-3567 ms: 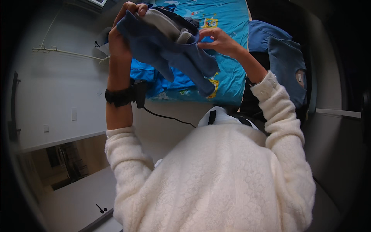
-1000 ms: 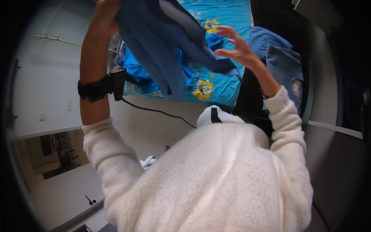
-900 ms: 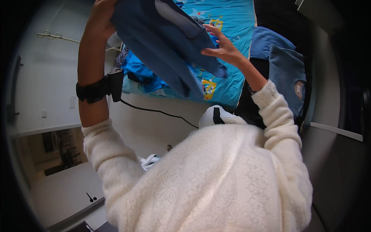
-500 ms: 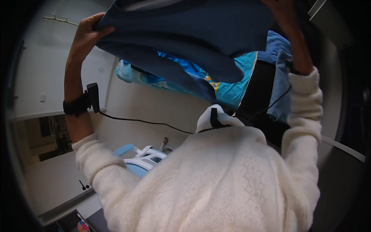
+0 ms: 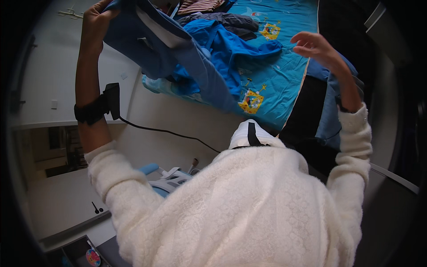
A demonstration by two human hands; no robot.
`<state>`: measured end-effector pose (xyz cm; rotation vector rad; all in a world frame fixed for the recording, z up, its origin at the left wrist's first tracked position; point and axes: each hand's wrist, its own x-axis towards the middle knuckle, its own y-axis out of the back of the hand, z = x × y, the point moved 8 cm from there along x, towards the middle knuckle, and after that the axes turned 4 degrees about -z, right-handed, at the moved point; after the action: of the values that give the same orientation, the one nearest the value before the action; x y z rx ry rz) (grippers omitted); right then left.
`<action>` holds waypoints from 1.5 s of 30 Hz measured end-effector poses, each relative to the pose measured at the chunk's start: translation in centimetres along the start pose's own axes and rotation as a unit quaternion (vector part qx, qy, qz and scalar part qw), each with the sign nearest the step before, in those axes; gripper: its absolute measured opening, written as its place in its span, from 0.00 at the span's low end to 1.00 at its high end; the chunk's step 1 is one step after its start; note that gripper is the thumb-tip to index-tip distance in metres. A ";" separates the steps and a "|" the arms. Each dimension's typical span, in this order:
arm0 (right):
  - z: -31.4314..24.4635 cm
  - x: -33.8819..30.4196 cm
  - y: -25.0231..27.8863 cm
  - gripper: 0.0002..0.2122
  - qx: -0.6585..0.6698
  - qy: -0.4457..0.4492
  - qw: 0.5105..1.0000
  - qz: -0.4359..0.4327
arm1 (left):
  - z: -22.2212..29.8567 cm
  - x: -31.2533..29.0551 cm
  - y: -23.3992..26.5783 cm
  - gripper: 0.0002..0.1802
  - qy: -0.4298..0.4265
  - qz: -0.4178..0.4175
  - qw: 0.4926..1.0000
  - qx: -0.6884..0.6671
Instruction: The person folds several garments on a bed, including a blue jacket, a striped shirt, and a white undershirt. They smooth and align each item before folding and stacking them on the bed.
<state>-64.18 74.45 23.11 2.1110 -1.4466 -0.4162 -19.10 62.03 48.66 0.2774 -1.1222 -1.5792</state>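
Note:
High at the left, my left hand (image 5: 94, 26) is closed on the upper edge of a blue sweatshirt-like garment (image 5: 138, 46). The cloth hangs from it and sweeps right in loose folds, a pale patch showing inside; its far end is blurred. My right hand (image 5: 316, 48) hovers over the bed with fingers apart and slightly curled, holding nothing. Beneath and between my hands, a bright blue jacket (image 5: 222, 53) lies crumpled on the turquoise cartoon-print bed sheet (image 5: 267, 100). A dark grey garment (image 5: 229, 21) and a striped folded one (image 5: 200, 5) lie beyond it.
Blue denim (image 5: 330, 104) drapes over the black area right of the bed. A black cable (image 5: 167, 134) runs from the strapped device (image 5: 112, 100) on my left forearm. A blue-and-white object (image 5: 171, 178) stands by my left elbow. Hooks (image 5: 71, 14) are on the white wall.
My right hand has let go of the garment and opened. The cloth has swung left, hanging from my left hand alone, uncovering the jacket and more of the bed.

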 end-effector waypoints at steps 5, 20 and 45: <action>-1.5 1.7 -14.8 0.27 0.201 -0.083 0.976 -0.009 | -3.8 -0.1 2.9 0.16 0.037 0.081 0.996 -0.010; -9.7 23.9 -27.9 0.04 0.251 -0.038 0.951 0.176 | -27.0 4.9 6.8 0.13 0.029 0.020 0.998 -0.051; -2.5 43.6 0.7 0.06 -0.079 -0.177 0.941 0.279 | -58.0 20.3 0.5 0.06 0.155 0.024 0.960 -0.231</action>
<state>-46.98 34.51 27.66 1.4555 -2.0525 -0.6771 14.02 15.29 26.50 0.1735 -0.4969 -1.6360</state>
